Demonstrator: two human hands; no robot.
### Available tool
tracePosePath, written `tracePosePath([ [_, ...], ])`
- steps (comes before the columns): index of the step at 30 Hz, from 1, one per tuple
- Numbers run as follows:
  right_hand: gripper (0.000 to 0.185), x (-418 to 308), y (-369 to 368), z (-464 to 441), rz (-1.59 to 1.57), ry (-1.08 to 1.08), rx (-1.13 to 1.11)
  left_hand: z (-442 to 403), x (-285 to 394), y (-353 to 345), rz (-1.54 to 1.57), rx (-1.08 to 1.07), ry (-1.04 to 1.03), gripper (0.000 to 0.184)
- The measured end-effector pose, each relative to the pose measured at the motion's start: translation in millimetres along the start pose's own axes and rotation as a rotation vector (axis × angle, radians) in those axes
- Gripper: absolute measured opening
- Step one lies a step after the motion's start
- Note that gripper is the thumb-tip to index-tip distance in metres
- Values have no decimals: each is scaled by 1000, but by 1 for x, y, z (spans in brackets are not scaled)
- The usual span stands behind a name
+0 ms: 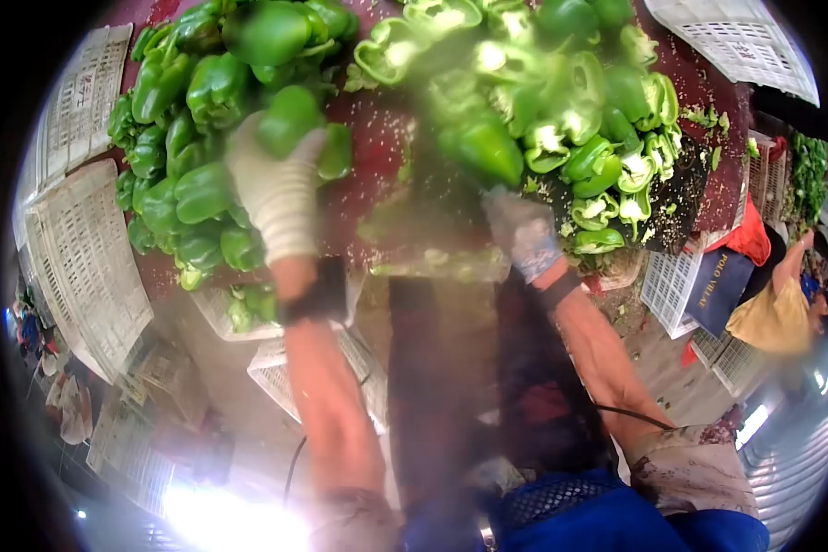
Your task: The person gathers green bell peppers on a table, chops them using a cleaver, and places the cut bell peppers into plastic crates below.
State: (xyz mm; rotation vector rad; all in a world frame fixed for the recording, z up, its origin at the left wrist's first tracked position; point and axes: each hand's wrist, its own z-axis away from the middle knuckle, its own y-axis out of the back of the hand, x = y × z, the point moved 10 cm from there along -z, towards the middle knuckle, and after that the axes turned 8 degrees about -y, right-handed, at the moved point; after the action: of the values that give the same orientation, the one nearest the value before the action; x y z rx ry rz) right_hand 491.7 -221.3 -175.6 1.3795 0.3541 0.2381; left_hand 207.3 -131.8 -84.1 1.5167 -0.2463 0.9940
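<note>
My left hand point(274, 189), in a pale glove with a dark band at the wrist, is closed around a whole green bell pepper point(290, 120). Beside it lies a pile of whole green bell peppers point(202, 191) on the dark red table point(363, 207). My right hand point(522, 230), in a thin whitish glove, looks curled, its fingers blurred; what it holds I cannot make out. Just beyond it, a bell pepper piece point(488, 155) sits at the edge of a heap of cut pepper halves point(575, 106) showing pale cores and seeds.
White plastic crates point(87, 262) stand left of the table. Another crate point(727, 41) is at the far right. A person in a yellow garment point(771, 313) is at the right, near a dark blue bag point(716, 290). Seeds and scraps litter the tabletop.
</note>
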Motion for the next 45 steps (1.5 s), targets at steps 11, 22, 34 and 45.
tracePosePath([
  [11,19,15,71,-14,-389,-154,60,176,-83,-176,474,-232,379,60],
  [22,7,-39,6,33,68,115,-231,185,-80,-162,286,-219,316,48],
  [34,6,-56,-2,19,-94,-38,-249,202,-122,-173,355,-109,204,42],
  [45,6,-21,-5,18,-411,-12,-249,193,-66,-156,731,-136,546,49],
])
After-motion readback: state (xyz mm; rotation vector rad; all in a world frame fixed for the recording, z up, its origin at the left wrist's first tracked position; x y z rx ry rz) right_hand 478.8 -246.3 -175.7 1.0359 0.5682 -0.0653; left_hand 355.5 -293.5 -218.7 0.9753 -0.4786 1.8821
